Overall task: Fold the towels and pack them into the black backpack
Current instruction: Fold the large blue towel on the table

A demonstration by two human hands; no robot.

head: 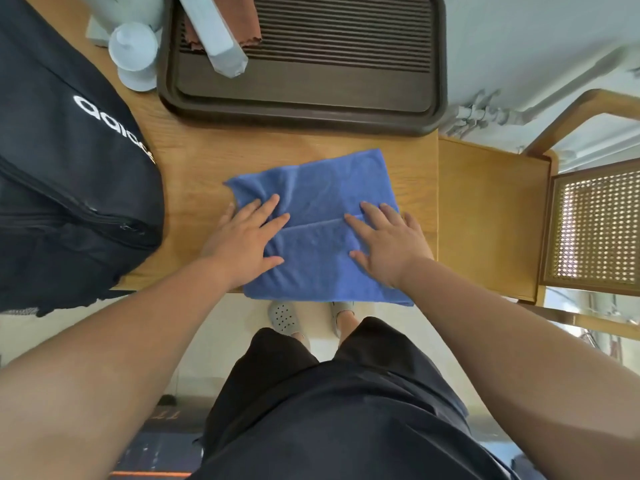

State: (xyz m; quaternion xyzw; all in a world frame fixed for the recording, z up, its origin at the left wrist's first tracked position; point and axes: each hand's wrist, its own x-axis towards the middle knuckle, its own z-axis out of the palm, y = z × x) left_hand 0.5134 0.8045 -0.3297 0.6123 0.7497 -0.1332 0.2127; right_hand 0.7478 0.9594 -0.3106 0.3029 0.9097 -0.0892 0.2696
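A blue towel point(318, 192) lies folded on the wooden table point(194, 161), its near edge hanging slightly over the table's front edge. My left hand point(246, 237) presses flat on the towel's left side with straight, spread fingers. My right hand point(388, 237) presses flat on its right side the same way. A fold line runs across the towel between my hands. The black backpack point(65, 174) with white lettering lies at the left end of the table, its zipper facing the towel.
A dark brown slatted tray point(304, 95) sits behind the towel, holding a brown cloth point(221, 29) and a grey box. A pale lidded cup point(133, 53) stands left of the tray. A wooden chair point(491, 216) with a cane back is on the right.
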